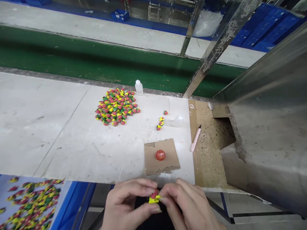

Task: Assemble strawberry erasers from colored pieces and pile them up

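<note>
My left hand [133, 203] pinches a small red and yellow figurine [153, 200] between thumb and fingertips, just off the table's near edge. From the other side, the closed fingertips of my right hand [183, 203] grip a small yellow part at the figurine's right. Fingers cover some of the piece. Straight ahead lies a square of brown cardboard [151, 164] bearing a small round dish of red liquid [160, 155]. Beyond it, several similar loose figurines [158, 127] form a short row.
A large pile of red, yellow and green figurines [116, 107] covers part of the white table [72, 134]. Behind it stands a white plastic bottle [138, 87]. A clear container [178, 121], a pink pen [196, 138] and a metal housing [268, 134] are rightward. A blue-edged tray [68, 204] holds more pieces.
</note>
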A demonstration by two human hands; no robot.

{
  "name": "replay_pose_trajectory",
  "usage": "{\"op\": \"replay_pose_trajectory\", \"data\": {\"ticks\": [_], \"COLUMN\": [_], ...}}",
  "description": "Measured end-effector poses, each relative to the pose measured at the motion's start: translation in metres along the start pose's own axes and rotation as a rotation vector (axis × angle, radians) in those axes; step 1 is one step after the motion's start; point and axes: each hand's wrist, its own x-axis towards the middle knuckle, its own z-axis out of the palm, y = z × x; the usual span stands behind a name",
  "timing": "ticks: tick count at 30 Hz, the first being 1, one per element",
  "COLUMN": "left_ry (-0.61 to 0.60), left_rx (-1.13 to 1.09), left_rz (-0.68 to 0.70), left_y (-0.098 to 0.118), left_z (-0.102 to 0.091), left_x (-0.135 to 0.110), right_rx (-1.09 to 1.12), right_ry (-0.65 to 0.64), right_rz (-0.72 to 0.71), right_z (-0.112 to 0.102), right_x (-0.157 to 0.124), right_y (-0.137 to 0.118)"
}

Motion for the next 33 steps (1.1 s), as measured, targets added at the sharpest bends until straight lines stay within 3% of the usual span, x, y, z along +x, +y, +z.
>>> {"op": "replay_pose_trajectory", "data": {"ticks": [33], "left_ry": [0.072], "left_rx": [-0.124], "left_rz": [-0.162], "left_y": [-0.0010], "left_z": [0.0049], "left_x": [-0.0033], "right_rx": [0.056], "right_ry": [-0.015], "right_rz": [0.020], "right_z": [-0.0027], "right_x": [0.0007], "right_y": [0.0030]}}
